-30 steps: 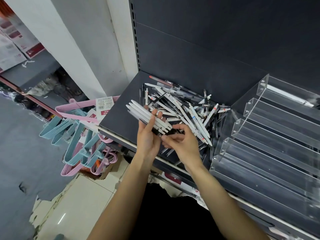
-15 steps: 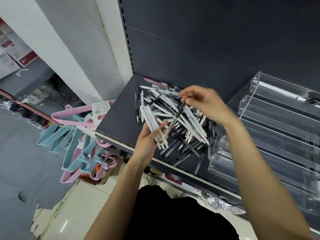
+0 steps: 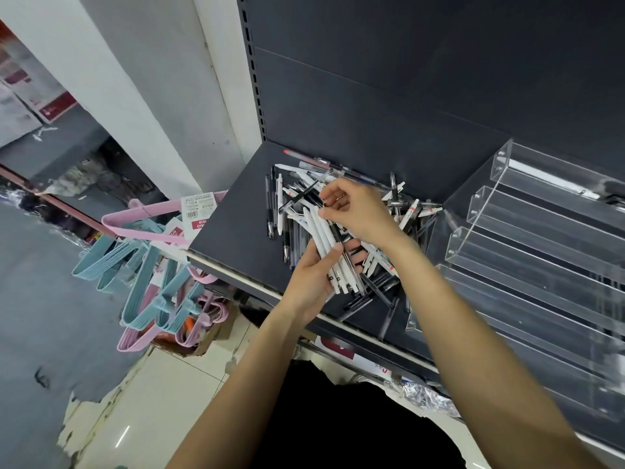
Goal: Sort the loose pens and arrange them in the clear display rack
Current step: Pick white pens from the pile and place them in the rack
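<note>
1. My left hand is curled round a bundle of white pens, thumb across the front of them, with their tips fanning up toward 11 o'clock.
2. My right hand reaches in from 5 o'clock, its fingers bent and pinching a black pen that lies slanted across the top of the heap.
3. The pile of loose pens lies on the dark shelf, spread under and around both my hands; black, white and clear barrels are mixed and crossed over each other.
4. A few pens lie apart at the pile's 9 o'clock edge, roughly parallel, pointing toward the shelf's front lip.
5. The clear display rack stands at 3 o'clock of the pile on the same shelf, its stepped troughs rising toward the back panel; its near corner touches the pile's edge.
6. Below the shelf at 8 o'clock hang pink and blue hangers with a price tag on them.
</note>
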